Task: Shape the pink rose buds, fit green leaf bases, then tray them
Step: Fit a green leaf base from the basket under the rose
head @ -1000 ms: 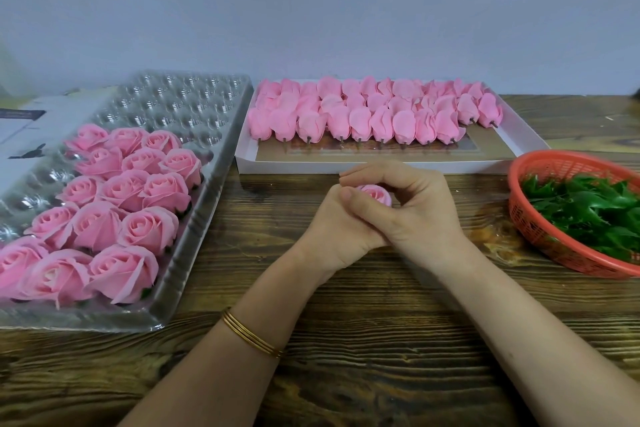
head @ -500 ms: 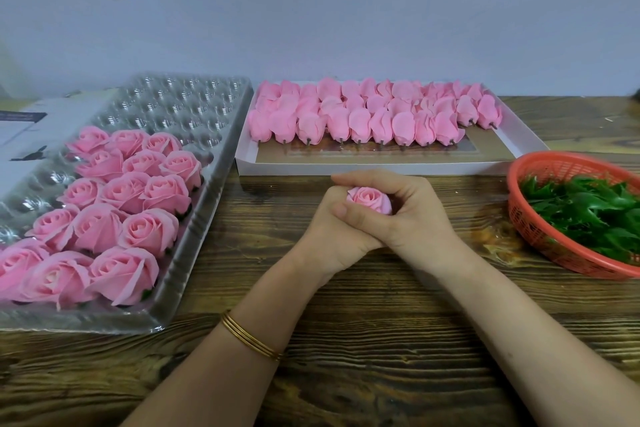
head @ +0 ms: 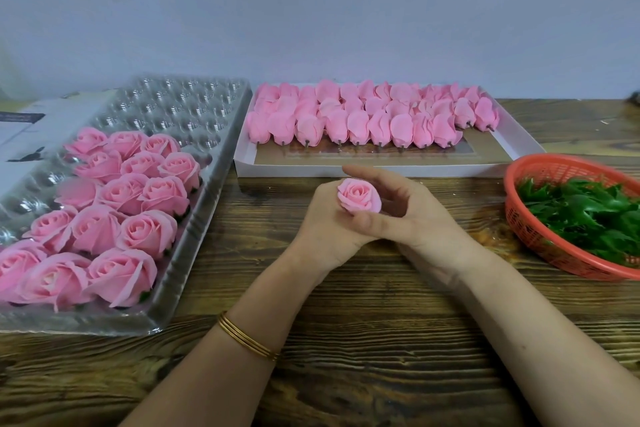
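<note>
Wide wooden table (head: 381, 374), dark and heavily grained, and the near half is bare plank on either side of the forearms: that is the open room. Far edge runs along a plain pale wall (head: 311, 11).

On the left, a clear plastic tray (head: 204, 215) of moulded round cups lies angled, its right rim close to the left forearm. Finished roses (head: 114, 218) fill its near cups, soft and layered, while the far cups show glossy and bare. A grey printed sheet (head: 31, 128) lies beyond its far left side.

Straight ahead sits a shallow white box (head: 381, 171), front wall just beyond the hands, packed at the far end with rows of closed pink buds (head: 356, 121), smooth petals, dark stubs pointing near. A brown floor strip shows in front of them.

To the right, a round red mesh basket (head: 516, 218) of glossy, jagged green leaves (head: 581, 212) is cut by the frame edge; a clear stretch of table lies between it and the right wrist.

Centre now: the left hand (head: 325, 229) grips the rose bud (head: 358, 196) from below, bloom facing up. The right hand (head: 415, 215) curls round it, thumb against the near lower petals, forefinger arched behind. Thin gold bangles (head: 247, 340) circle the left wrist.
</note>
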The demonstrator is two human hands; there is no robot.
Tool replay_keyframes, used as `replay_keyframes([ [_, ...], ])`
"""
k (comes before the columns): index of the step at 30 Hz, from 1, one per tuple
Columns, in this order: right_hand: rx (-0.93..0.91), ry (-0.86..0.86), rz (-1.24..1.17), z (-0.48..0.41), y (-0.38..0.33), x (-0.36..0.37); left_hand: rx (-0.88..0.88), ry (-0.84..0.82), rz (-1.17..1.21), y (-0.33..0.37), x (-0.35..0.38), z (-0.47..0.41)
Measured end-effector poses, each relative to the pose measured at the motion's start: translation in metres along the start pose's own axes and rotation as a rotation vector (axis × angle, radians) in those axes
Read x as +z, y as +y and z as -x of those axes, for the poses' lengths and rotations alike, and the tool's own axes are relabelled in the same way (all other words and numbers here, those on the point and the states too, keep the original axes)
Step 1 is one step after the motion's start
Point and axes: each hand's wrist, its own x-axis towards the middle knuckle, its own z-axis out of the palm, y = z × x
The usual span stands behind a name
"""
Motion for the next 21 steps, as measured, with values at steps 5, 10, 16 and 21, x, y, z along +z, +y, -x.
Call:
replay_keyframes([
  [5,0.044,-0.015,-0.3,-0.001,-0.002,-0.009,0.0,0.098,0.084,0.002,0.001,-0.001],
  [10,0.001,0.087,-0.054,0.0,0.005,-0.005,-0.012,0.197,0.092,0.0,-0.003,-0.004],
  [16,-0.085,0.169,0.061,0.0,0.01,0.008,-0.049,0.265,0.147,-0.002,-0.004,-0.006],
  [21,-0.14,0.207,0.065,-0.002,0.012,0.016,-0.065,0.318,0.163,0.0,-0.002,-0.006],
])
